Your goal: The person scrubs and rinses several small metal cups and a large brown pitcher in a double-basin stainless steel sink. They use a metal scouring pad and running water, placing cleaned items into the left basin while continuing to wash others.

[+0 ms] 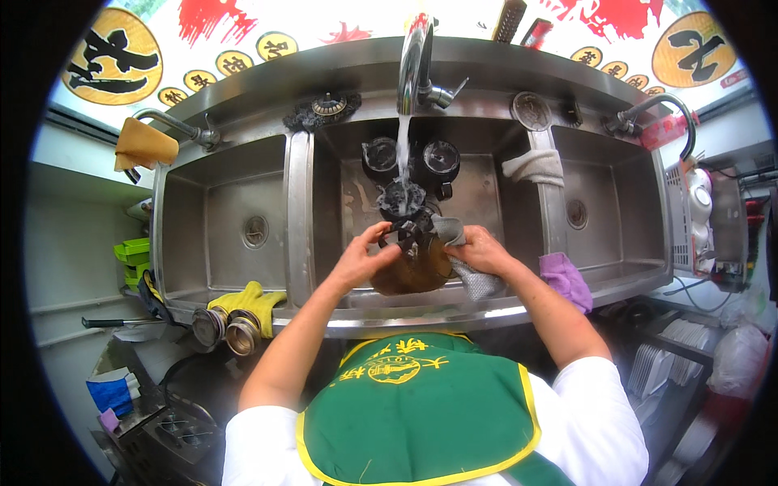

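Over the near part of the middle steel sink (486, 200), my left hand (364, 258) has its fingers curled at the black handle and rim of a brownish see-through pot (408, 273). My right hand (480, 249) grips a grey cleaning cloth (477, 280) against the pot's right side. Water runs from the chrome tap (414, 73) into a dark container (401, 199) just beyond the pot. Behind it stand two more dark containers, one at left (380, 155) and one with a handle at right (441, 159), both with foamy liquid inside. The pot's underside is hidden.
Side sinks lie left (243, 182) and right (626, 200). A white cloth (535, 167) and a purple cloth (565, 282) hang on edges at right. Yellow gloves (252, 304) and round metal items (243, 334) are at the front left. Black scouring material (304, 116) lies behind.
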`<act>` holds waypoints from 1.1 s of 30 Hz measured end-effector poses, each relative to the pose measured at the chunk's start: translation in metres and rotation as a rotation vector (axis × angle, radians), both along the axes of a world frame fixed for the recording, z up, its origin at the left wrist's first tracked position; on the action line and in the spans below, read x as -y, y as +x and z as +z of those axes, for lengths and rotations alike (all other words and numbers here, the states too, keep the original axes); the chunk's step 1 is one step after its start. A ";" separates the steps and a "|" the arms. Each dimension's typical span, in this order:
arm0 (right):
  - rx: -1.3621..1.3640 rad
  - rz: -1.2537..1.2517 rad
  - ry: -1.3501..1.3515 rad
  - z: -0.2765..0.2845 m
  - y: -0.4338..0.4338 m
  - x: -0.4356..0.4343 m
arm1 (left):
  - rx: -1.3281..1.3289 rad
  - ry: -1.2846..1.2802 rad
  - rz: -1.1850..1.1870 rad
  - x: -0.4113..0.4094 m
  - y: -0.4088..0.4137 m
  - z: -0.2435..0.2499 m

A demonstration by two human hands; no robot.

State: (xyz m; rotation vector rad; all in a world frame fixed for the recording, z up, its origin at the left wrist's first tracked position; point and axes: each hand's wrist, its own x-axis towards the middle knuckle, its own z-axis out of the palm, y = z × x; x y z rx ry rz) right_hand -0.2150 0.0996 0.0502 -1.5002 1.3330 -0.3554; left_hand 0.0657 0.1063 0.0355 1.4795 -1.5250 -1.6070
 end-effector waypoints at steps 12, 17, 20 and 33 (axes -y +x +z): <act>0.643 -0.263 0.415 -0.038 0.017 -0.008 | 0.709 -0.951 -0.380 -0.010 -0.021 0.072; 0.599 -0.123 0.203 -0.041 0.002 0.028 | 0.614 -0.907 -0.419 0.019 -0.033 0.101; 0.221 -0.123 -0.132 0.010 -0.005 0.044 | 0.455 -0.662 -0.402 0.031 -0.041 0.096; -0.250 0.280 -0.757 0.130 0.007 0.039 | -0.018 -0.158 -0.590 0.050 -0.025 0.140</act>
